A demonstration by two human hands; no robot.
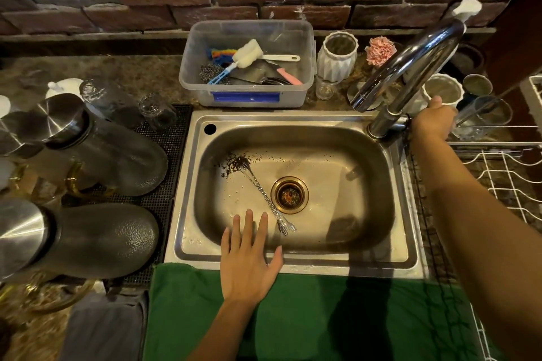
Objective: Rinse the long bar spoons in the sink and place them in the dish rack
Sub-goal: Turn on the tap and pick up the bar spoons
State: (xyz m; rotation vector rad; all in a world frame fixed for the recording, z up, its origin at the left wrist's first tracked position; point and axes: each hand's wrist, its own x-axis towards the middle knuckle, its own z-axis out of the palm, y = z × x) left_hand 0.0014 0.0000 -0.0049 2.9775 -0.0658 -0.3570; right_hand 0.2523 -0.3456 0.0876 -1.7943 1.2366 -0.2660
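A: Head view. Where are the bar spoons [264, 195]?

B: Lying together on the sink [293, 261] floor, just left of the drain [289, 195]. Their long axis runs diagonally: forked ends point near-right, bowls far-left, buried in dark grounds [236, 162].

A: And the left hand [249, 261]?

B: Flat over the sink's near rim, fingers straight and spread, holding nothing, fingertips near the forked ends but apart.

A: The right hand [433, 123]?

B: At the base of the faucet [410, 67], far right, fingers curled round the lever there. The dish rack [504, 173] sits right of the sink, on the bench.
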